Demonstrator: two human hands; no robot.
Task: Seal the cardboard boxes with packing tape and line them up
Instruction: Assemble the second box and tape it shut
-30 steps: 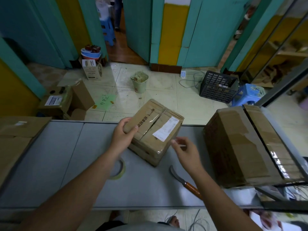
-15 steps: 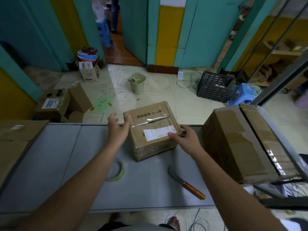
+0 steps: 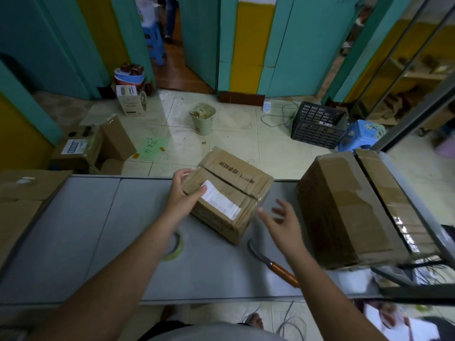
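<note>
1. The small brown cardboard box [image 3: 229,193] is set on the smooth grey desk [image 3: 98,230] near its far edge and is turned corner-on to the person. A white printed label is stuck across its matt, creased top, beside the dark flap seam.
2. Its left corner is gripped by the left hand [image 3: 183,195], with the thumb laid on top by the label and the fingers wrapped over the far side. This hold is judged to serve as a pivot for turning the box.
3. The right hand [image 3: 283,222] is held just apart from the box's right corner, fingers spread and closed on nothing. It is blurred, and is judged to be placed to catch or push that corner.
4. A roll of pale translucent packing tape [image 3: 176,244] is laid flat on the desk, partly hidden by the left forearm, where it can be reached for sealing.
5. A curved-bladed knife with an orange wooden handle [image 3: 273,264] is left beside the right wrist, presumably for cutting tape.
6. A large brown cardboard box [image 3: 357,207] is stood at the right end of the desk, apart from the small one. Glossy tape is seen along its top seam, so it is judged to be sealed and to mark the line.
7. Whether the small box's seam is fully taped cannot be told.
</note>
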